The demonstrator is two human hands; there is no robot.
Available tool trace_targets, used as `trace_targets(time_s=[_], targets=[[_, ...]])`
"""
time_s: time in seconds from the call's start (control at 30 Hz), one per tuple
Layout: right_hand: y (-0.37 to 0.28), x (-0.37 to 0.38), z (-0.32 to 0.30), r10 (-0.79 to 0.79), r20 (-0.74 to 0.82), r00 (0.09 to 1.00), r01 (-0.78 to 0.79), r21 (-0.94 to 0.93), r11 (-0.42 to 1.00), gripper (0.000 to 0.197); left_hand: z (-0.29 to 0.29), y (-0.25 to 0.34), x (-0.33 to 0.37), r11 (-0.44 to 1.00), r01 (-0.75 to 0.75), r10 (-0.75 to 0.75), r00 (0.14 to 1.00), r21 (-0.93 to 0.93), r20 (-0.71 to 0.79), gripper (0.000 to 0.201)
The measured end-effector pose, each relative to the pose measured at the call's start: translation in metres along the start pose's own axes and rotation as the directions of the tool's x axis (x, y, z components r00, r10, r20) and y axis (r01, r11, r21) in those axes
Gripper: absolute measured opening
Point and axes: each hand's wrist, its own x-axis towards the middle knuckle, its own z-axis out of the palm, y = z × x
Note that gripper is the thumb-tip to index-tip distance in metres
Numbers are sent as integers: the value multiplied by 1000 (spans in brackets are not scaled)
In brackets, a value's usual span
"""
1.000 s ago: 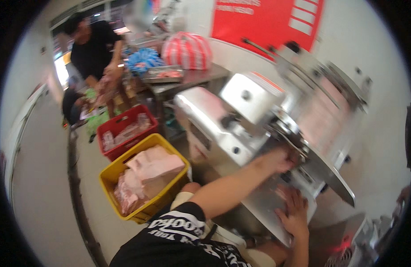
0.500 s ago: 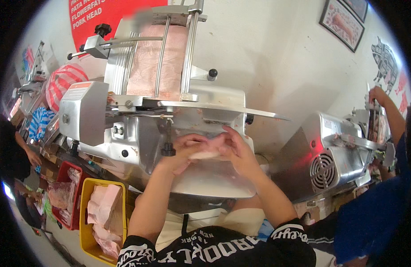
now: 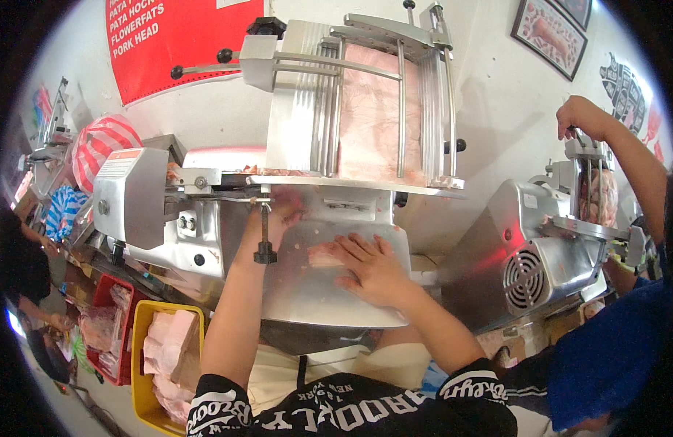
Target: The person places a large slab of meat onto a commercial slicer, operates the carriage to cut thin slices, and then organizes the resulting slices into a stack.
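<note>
A meat slicer fills the middle of the view. On its metal carriage [image 3: 298, 95] lies a large pale pink slab of meat [image 3: 376, 109] behind steel rods. Below the long blade edge is a steel receiving tray [image 3: 314, 298]. My right hand [image 3: 373, 269] lies flat over it, fingers spread, its fingertips touching a small pale slice of meat [image 3: 323, 255]. My left hand [image 3: 284, 207] reaches under the blade edge, behind a threaded rod with a black knob [image 3: 265, 253]. Blur and shadow hide how its fingers are set and whether they hold anything.
A yellow crate [image 3: 137, 364] with pale meat pieces stands at lower left, next to a red crate [image 3: 103, 291]. A second slicer [image 3: 533, 240] stands at right, where a co-worker's hand [image 3: 580, 116] grips its top. Another person [image 3: 30, 255] is at far left.
The carriage with the slab has slid right. My hands have parted: the left moved up under the blade edge, the right came down flat on the tray. The co-worker's hand has moved left and up.
</note>
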Motion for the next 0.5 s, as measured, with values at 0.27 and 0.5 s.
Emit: trace_targets(time_s=[0.27,0.5], targets=[[1,0,-5,47,124,991,-51,26,998,72,2,-8,27,600,300,-81,945,-742,317,27],[5,-1,-8,45,148,988,-53,48,997,74,-21,-25,-1,535,373,-241,927,-758,287,26]])
